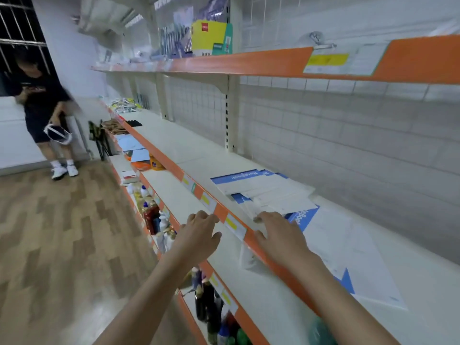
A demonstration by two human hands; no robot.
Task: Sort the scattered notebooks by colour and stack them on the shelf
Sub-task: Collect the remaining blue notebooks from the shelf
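Floorboards (62, 232) of patterned wood fill the left, where a person in dark clothes (41, 100) stands by the far wall with a white-rimmed thing in one hand. Next comes the lower shelf (194, 207), with bottles (151, 215) crowded along its front. Above it the left hand (199, 231) reaches forward, fingers loosely spread and holding nothing, its tips at the orange shelf edge (221, 212). The right hand (278, 232) lies flat past that edge, fingers straight, fingertips resting on the near corner of the blue-and-white notebooks (263, 190) fanned out on the middle shelf (174, 140). Further right, another notebook (353, 260) lies flat alone. Up top, a yellow-green box (211, 37) stands on the upper shelf (249, 63).
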